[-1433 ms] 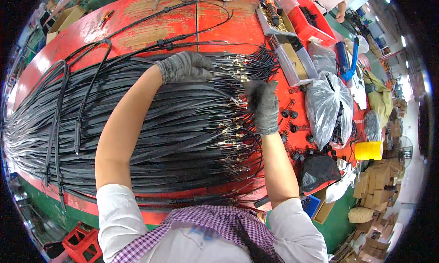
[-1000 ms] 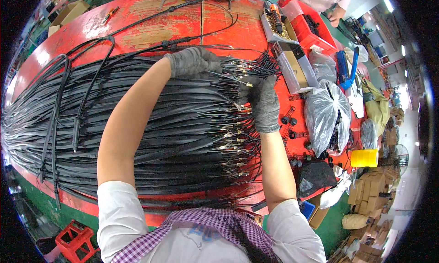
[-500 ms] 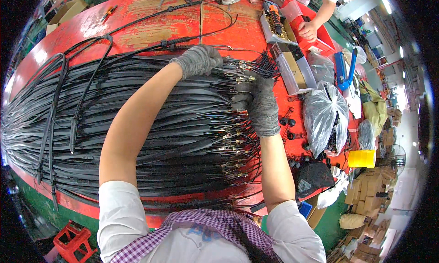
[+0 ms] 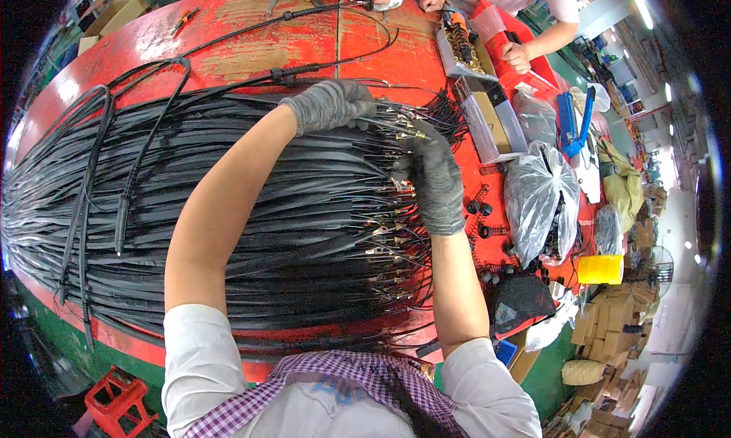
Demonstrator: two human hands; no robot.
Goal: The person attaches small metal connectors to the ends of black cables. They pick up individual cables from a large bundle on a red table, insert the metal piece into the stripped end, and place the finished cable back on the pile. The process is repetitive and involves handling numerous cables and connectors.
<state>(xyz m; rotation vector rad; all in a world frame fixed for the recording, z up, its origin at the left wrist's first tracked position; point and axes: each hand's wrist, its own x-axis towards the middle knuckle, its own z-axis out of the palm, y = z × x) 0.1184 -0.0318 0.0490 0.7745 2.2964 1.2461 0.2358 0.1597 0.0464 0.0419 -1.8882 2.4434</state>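
**Cable ends in hand at the right edge of the bundle**

The black cable bundle (image 4: 228, 209) lies across the red counter (image 4: 244, 27), its long axis running left to right, with the metal-tipped wire ends (image 4: 392, 187) fanned along its right edge. Both gloved hands work at that edge.

The left hand (image 4: 327, 104) rests on the far part of the bundle, fingers curled down over the cables just left of the tips; whether it pinches a single cable cannot be told. The right hand (image 4: 434, 179) lies just right of the tips, fingers closed narrow on a few wire ends at its far side. The tips lie between the two hands, the right one nearer.

To the right of the bundle small black parts (image 4: 480, 208) lie on the counter, then a clear plastic bag (image 4: 542, 202). Further right stands a yellow container (image 4: 599, 269). At the far side an open box of parts (image 4: 461, 46) sits by another person's hand (image 4: 516, 55).
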